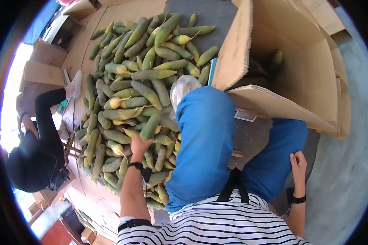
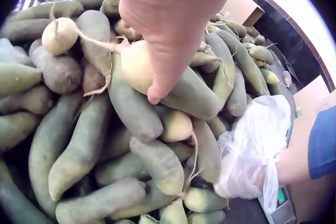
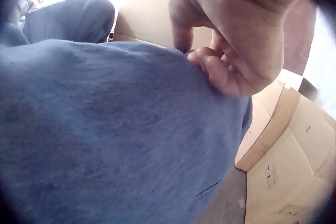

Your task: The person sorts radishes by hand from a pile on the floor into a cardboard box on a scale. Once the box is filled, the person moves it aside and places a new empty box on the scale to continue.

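Gripping one green radish [image 2: 189, 95] atop the pile [image 1: 126, 81] at 11 o'clock, the left hand [image 1: 140, 145] curls round it. The right hand [image 1: 298, 161] rests slack on the knee [image 1: 282, 139]. The cardboard box [image 1: 315, 81], at 1 o'clock, contains a single radish [image 1: 276, 60].

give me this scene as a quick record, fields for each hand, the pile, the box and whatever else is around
left hand: reaches into the pile, thumb on the pale end of a green radish; whether the fingers curl round it is hidden
right hand: rests on the blue trouser knee, fingers loosely curled, holding nothing
pile: long green radishes, heaped
cardboard box: open, at least one radish inside
plastic bag: clear, beside the other knee
second person: in black, beside the pile
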Available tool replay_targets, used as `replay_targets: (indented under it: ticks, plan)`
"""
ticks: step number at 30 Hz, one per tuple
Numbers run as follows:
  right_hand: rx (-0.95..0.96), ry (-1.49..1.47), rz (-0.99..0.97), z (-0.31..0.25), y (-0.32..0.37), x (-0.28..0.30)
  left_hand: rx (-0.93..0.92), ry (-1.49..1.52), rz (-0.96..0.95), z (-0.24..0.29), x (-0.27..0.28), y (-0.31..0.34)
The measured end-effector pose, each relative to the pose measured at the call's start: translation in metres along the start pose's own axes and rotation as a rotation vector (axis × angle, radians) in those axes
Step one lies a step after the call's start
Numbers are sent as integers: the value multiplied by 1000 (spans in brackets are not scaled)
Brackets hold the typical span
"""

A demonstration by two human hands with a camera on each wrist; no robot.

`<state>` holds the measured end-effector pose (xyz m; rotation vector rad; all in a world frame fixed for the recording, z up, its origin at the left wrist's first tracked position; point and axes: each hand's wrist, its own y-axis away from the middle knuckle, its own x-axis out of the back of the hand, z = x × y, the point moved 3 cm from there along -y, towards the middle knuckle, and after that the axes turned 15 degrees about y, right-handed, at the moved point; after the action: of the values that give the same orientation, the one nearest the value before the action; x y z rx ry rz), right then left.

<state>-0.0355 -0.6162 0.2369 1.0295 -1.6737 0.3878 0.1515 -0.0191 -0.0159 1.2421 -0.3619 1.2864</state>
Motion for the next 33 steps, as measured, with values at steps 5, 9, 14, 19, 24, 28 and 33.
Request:
replay_targets:
  ticks: [5, 9, 14, 19, 24, 28, 33]
  plan:
    - [-11, -6, 92, -2, 5, 7, 444, 1017, -239, -7, -29, 42]
    - [16, -46, 98, 3, 4, 1, 205, 1118, -132, 44, 17, 68]
    - [28, -99, 107, 8, 5, -1, -559, 848, 207, 185, 149, 97]
    - [66, -101, 139, 15, 6, -3, -1055, 782, 253, 351, 223, 148]
    - [73, -126, 173, 20, 13, -3, -1172, 320, 297, 459, 193, 174]
    - [73, -152, 199, 23, 16, -4, -1343, 237, 313, 443, 163, 203]
    - [82, -109, 201, 20, 10, 0, -1300, 55, 334, 397, 123, 207]
